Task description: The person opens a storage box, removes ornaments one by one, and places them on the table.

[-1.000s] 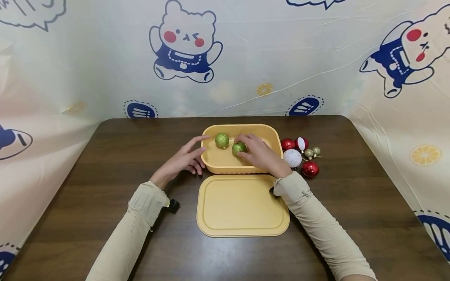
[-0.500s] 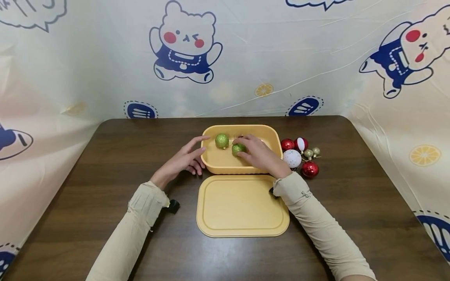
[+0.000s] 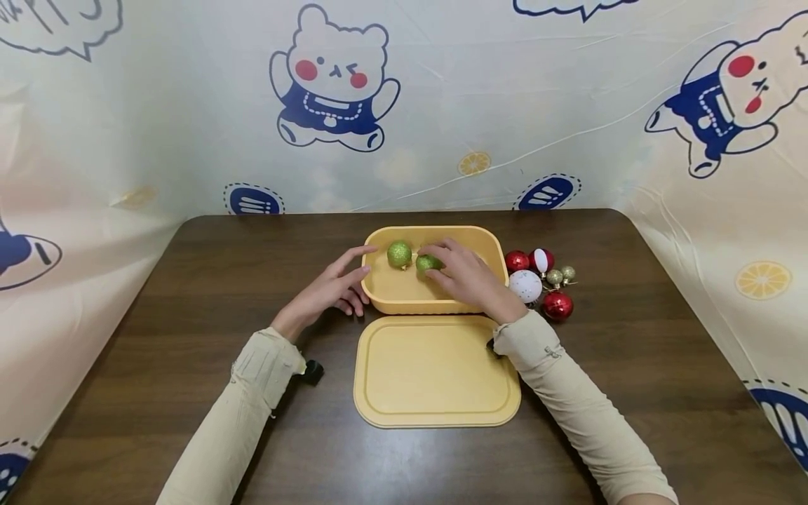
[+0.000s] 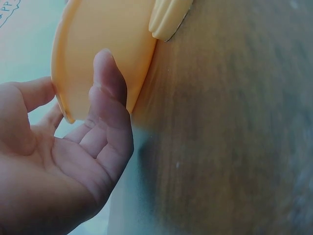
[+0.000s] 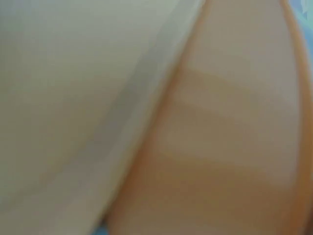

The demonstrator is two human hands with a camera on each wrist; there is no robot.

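In the head view, a yellow plastic box stands on the table, with a green glitter bauble lying in its left part. My right hand reaches over the near right side and grips a second green glitter bauble between thumb and fingers inside the box. At the box's left end my left hand rests with thumb and index finger at the rim. The left wrist view has this hand with relaxed fingers along the box wall. The right wrist view is blurred and leaves the hand out.
The box's flat yellow lid lies right in front of it. On the right sit several other baubles: a red one, a white speckled one, a red and white one and small gold ones. A printed cloth hangs behind the table.
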